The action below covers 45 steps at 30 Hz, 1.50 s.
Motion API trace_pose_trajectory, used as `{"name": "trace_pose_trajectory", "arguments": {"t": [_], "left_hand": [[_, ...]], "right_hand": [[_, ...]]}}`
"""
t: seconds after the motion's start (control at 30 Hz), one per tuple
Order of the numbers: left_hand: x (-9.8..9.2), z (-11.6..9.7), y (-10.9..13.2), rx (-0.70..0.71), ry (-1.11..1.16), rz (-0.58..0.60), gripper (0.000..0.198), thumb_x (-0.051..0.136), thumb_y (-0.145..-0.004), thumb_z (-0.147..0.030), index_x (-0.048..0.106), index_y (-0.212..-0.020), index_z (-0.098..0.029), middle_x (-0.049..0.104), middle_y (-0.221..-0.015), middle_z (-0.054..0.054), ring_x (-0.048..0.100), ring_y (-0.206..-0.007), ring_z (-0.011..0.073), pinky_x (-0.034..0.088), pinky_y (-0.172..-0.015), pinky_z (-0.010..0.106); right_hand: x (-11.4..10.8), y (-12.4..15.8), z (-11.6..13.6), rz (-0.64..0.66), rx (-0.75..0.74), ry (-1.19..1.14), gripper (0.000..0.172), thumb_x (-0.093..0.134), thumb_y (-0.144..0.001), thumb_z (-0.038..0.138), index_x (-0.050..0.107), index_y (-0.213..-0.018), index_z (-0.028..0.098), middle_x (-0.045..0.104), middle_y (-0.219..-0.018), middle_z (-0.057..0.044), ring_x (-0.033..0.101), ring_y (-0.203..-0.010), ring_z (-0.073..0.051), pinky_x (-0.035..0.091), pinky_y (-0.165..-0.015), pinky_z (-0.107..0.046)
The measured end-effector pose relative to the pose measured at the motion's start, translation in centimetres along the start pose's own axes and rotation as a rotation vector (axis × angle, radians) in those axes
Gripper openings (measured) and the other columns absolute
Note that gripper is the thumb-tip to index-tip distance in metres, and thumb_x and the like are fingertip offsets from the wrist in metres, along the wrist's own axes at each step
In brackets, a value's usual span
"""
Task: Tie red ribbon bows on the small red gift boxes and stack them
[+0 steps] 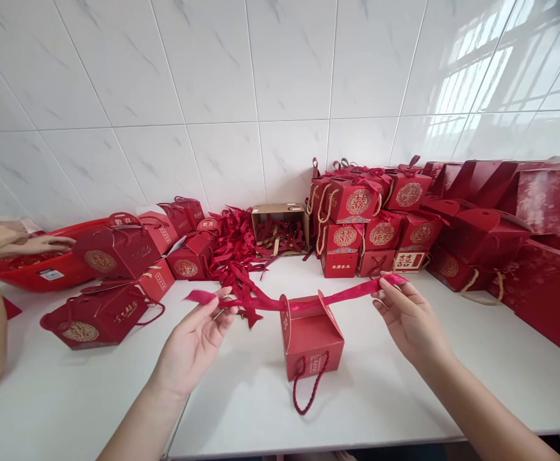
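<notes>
A red gift box with a dark red rope handle stands upright on the white table in front of me. A crimson ribbon runs across its top, through the two raised flaps, and stretches out to both sides. On the left, my left hand pinches one end of the ribbon between thumb and fingers. At the opposite side my right hand pinches the other end, close to its tip. Neither hand touches the box itself.
Stacked red gift boxes stand at the back right, with larger red bags beyond. A cardboard box of ribbon pieces and loose ribbons lie behind. More boxes sit left, near a red basin and another person's hand.
</notes>
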<state>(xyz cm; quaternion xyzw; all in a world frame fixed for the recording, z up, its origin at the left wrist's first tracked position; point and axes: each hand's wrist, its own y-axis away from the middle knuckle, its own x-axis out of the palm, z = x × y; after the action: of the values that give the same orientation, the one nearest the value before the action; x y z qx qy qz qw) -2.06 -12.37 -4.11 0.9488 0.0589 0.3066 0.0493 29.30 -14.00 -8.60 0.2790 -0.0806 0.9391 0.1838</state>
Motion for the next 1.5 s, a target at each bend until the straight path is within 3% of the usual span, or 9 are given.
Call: {"name": "trace_pose_trajectory", "arguments": {"t": [0.17, 0.4, 0.5, 0.63, 0.77, 0.9, 1.13, 1.37, 1.5], "left_hand": [[0.0, 0.0, 0.5, 0.012, -0.010, -0.030, 0.040, 0.044, -0.077, 0.015, 0.067, -0.100, -0.007, 0.069, -0.105, 0.010, 0.070, -0.090, 0.0150, 0.060, -0.077, 0.018], [-0.4, 0.4, 0.5, -0.237, 0.272, -0.150, 0.028, 0.035, -0.095, -0.004, 0.063, -0.088, -0.008, 0.066, -0.077, 0.006, 0.068, -0.066, 0.0075, 0.053, -0.046, 0.007], [-0.4, 0.1, 0.5, -0.152, 0.262, -0.119, 0.025, 0.041, -0.095, -0.011, 0.064, -0.087, -0.014, 0.061, -0.066, 0.001, 0.064, -0.059, 0.0080, 0.043, -0.035, 0.009], [0.6, -1.3, 0.3, 0.091, 0.117, -0.025, 0.014, 0.055, -0.089, -0.020, 0.068, -0.085, -0.020, 0.064, -0.072, -0.001, 0.062, -0.062, 0.0101, 0.045, -0.039, 0.015], [3.5, -3.2, 0.1, 0.322, -0.046, 0.081, 0.005, 0.071, -0.076, -0.024, 0.071, -0.080, -0.021, 0.066, -0.077, -0.004, 0.058, -0.069, 0.0077, 0.049, -0.054, 0.016], [7.3, -4.1, -0.4, 0.501, -0.176, 0.215, 0.012, 0.078, -0.067, -0.022, 0.073, -0.077, -0.020, 0.067, -0.077, -0.003, 0.056, -0.070, 0.0082, 0.043, -0.054, 0.017], [11.9, -3.7, -0.6, 0.558, -0.353, 0.374, 0.009, 0.074, -0.071, -0.022, 0.075, -0.081, -0.021, 0.067, -0.078, -0.002, 0.051, -0.065, 0.0067, 0.037, -0.052, 0.018], [12.8, -3.0, 0.0, 0.585, -0.291, 0.407, 0.016, 0.075, -0.072, -0.028, 0.075, -0.086, -0.020, 0.073, -0.085, 0.001, 0.063, -0.085, 0.0144, 0.046, -0.080, 0.025], [12.8, -3.0, 0.2, 0.564, -0.271, 0.451, 0.016, 0.073, -0.074, -0.028, 0.075, -0.086, -0.018, 0.073, -0.085, 0.002, 0.064, -0.090, 0.0159, 0.047, -0.086, 0.027]], "right_hand": [[0.7, 0.4, 0.4, 0.035, 0.001, 0.022, 0.019, 0.074, -0.073, 0.039, 0.071, -0.083, 0.024, 0.062, -0.076, 0.001, 0.056, -0.069, -0.009, 0.051, -0.062, -0.019], [1.2, 0.3, 0.4, 0.002, -0.069, 0.053, 0.023, 0.080, -0.067, 0.036, 0.072, -0.085, 0.024, 0.064, -0.079, 0.001, 0.058, -0.068, -0.009, 0.051, -0.057, -0.018], [1.3, 0.3, 0.5, 0.000, -0.074, 0.023, 0.019, 0.077, -0.070, 0.037, 0.072, -0.081, 0.023, 0.066, -0.080, 0.000, 0.060, -0.070, -0.010, 0.053, -0.061, -0.020], [1.7, -0.2, 1.5, 0.017, -0.187, 0.105, 0.020, 0.079, -0.068, 0.033, 0.071, -0.085, 0.023, 0.070, -0.092, -0.003, 0.064, -0.081, -0.014, 0.053, -0.066, -0.024], [3.1, -0.9, 3.3, 0.105, -0.309, 0.221, 0.021, 0.073, -0.074, 0.038, 0.070, -0.088, 0.023, 0.071, -0.084, -0.003, 0.065, -0.074, -0.016, 0.052, -0.062, -0.028], [5.6, -1.4, 5.3, 0.184, -0.469, 0.319, 0.019, 0.072, -0.075, 0.038, 0.069, -0.086, 0.022, 0.069, -0.082, -0.001, 0.065, -0.072, -0.016, 0.054, -0.065, -0.029], [9.9, -1.5, 7.8, 0.439, -0.510, 0.420, 0.026, 0.064, -0.081, 0.044, 0.070, -0.081, 0.019, 0.064, -0.069, -0.001, 0.063, -0.066, -0.015, 0.053, -0.061, -0.027], [11.6, -1.2, 7.4, 0.474, -0.491, 0.317, 0.026, 0.068, -0.077, 0.045, 0.066, -0.082, 0.020, 0.062, -0.066, 0.001, 0.062, -0.060, -0.014, 0.052, -0.057, -0.027], [11.9, -1.2, 7.5, 0.384, -0.491, 0.282, 0.023, 0.070, -0.076, 0.043, 0.069, -0.076, 0.020, 0.061, -0.067, 0.001, 0.058, -0.061, -0.011, 0.048, -0.057, -0.024]]}}
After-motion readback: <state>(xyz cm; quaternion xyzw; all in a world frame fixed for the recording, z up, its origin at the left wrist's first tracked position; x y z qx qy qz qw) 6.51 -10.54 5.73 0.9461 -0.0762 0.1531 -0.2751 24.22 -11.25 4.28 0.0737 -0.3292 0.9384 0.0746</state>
